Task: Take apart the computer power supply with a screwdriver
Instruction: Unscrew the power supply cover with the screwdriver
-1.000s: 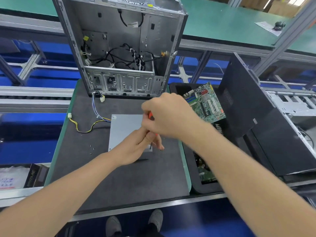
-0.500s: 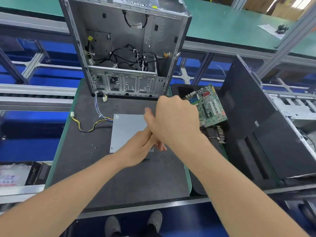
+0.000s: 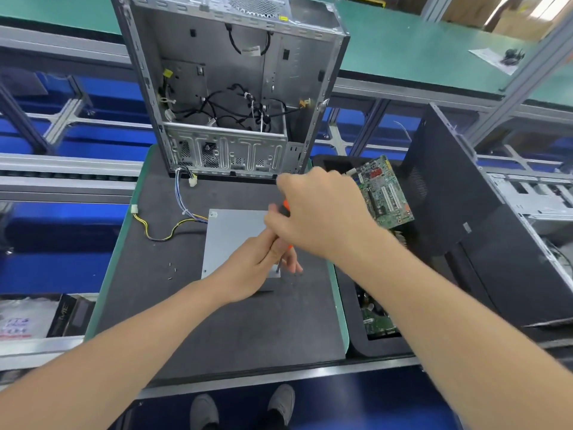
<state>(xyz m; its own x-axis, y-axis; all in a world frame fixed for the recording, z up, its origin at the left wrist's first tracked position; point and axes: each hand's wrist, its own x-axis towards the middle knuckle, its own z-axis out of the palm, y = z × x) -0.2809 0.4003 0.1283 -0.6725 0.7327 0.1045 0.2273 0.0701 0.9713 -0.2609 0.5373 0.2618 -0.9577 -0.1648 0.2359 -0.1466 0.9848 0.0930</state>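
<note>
The grey metal power supply (image 3: 231, 234) lies flat on the dark mat (image 3: 217, 321), with yellow, black and blue cables (image 3: 164, 232) trailing off its left side. An orange-and-black screwdriver (image 3: 284, 209) stands nearly upright over the supply's near right corner. My right hand (image 3: 322, 215) grips its handle from above. My left hand (image 3: 257, 268) pinches the shaft low down, fingers reaching to the corner. The tip is hidden behind my fingers.
An open computer case (image 3: 229, 88) stands upright at the back of the mat. Loose screws (image 3: 172, 270) lie left of the supply. A black tray (image 3: 362, 346) on the right holds a green circuit board (image 3: 384, 190). A black side panel (image 3: 449, 187) leans beyond it.
My right hand has turned on the handle, so the orange grip shows again after being covered half a second ago. My left hand stays at the shaft.
</note>
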